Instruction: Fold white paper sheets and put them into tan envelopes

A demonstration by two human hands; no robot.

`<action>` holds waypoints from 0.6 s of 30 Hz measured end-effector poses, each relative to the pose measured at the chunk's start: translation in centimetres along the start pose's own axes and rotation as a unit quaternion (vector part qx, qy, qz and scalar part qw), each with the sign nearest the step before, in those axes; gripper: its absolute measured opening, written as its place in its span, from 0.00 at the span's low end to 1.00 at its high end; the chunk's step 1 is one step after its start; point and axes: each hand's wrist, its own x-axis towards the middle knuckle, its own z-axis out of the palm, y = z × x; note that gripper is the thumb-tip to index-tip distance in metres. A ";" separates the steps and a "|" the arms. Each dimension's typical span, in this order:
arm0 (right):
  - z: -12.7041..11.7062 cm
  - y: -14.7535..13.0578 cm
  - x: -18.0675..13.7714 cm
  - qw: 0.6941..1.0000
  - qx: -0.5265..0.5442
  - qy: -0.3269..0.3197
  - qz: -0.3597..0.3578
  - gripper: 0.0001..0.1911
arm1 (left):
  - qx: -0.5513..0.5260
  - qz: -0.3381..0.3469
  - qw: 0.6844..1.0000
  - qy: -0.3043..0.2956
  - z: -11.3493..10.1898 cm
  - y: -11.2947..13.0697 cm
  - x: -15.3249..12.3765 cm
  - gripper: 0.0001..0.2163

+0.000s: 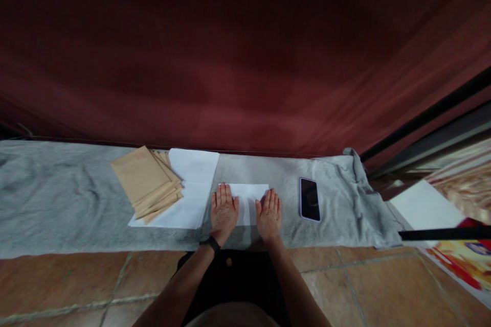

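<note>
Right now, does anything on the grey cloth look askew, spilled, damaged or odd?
The brown paper pile at left looks askew: its pieces fan unevenly, partly over larger white paper. The grey cloth is bunched at its right end. The smaller sheet under the hands lies fairly straight.

The paper (245,205) is white; left of it, tan envelopes (143,176) and white sheets (195,179); right, a lilac-edged phone (310,200), black-screened; beneath, grey cloth (61,194); beyond, a dark red surface (230,87).

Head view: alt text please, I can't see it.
Bare left hand and right hand lie palm-down on a white paper sheet on grey cloth. Fanned brown paper rectangles overlap larger white paper at left; a black-screened phone lies at right.
</note>
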 end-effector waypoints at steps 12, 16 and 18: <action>-0.7 -1.8 2.0 0.985 0.058 -0.041 -0.156 0.26 | 0.022 0.036 0.999 -0.007 -0.6 0.1 0.1 0.26; -0.1 -2.2 2.7 0.979 0.066 -0.064 -0.184 0.25 | 0.010 0.117 0.993 -0.033 -0.4 0.3 0.6 0.25; 0.2 -2.1 2.9 0.976 0.065 -0.070 -0.196 0.24 | 0.004 0.154 0.987 -0.053 -0.1 0.5 0.9 0.25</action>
